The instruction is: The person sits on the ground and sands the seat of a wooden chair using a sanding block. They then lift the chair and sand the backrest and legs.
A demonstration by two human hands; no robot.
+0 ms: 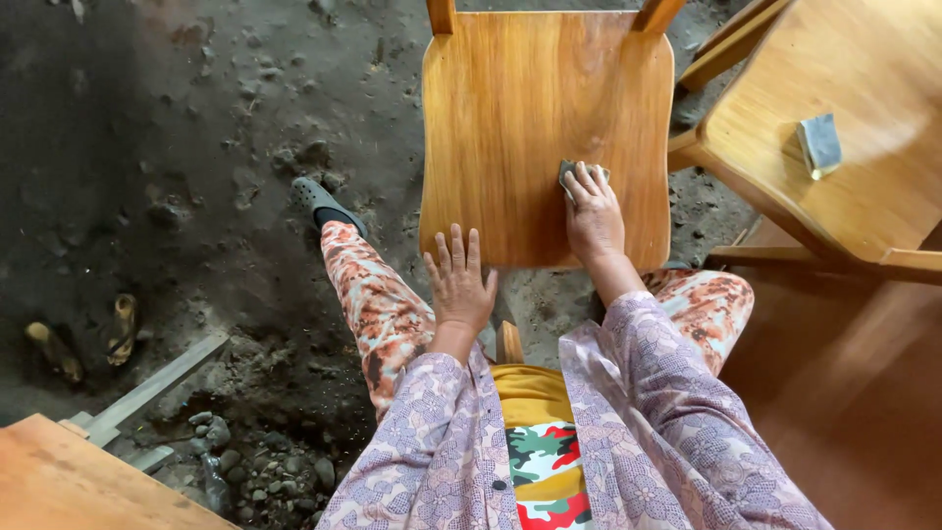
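Sandpaper (571,172), a small grey folded piece, lies pressed flat on the wooden chair seat (510,128), toward the seat's near right part, mostly hidden under the fingertips of the right hand (593,214). That hand lies palm down with its fingers together and stretched forward, pinning the piece against the wood rather than pinching it. The piece looks thin, light and limp, rough enough to grip the wood, so it seems best held by flat finger pressure on top; a loose hold would likely let it slide or curl on the smooth varnish-coloured seat. The left hand (458,285) rests on the seat's near edge, left of the right hand, fingers spread apart and empty, seemingly steadying the chair. The seat itself looks stiff and solid, and two back posts rise from its far edge. Below the seat's near edge sit the person's knees in orange patterned trousers (378,304), with lilac flowered sleeves (648,393) closer still. Left of the seat, a foot in a dark clog (319,199) stands on the dirt floor (147,147), and further left lie a pair of worn sandals (88,339) and, nearer the person, loose stones (265,471). Right of the seat stands a second wooden piece of furniture (863,118), with a grey sanding block (819,144) lying on top, well apart from both hands.
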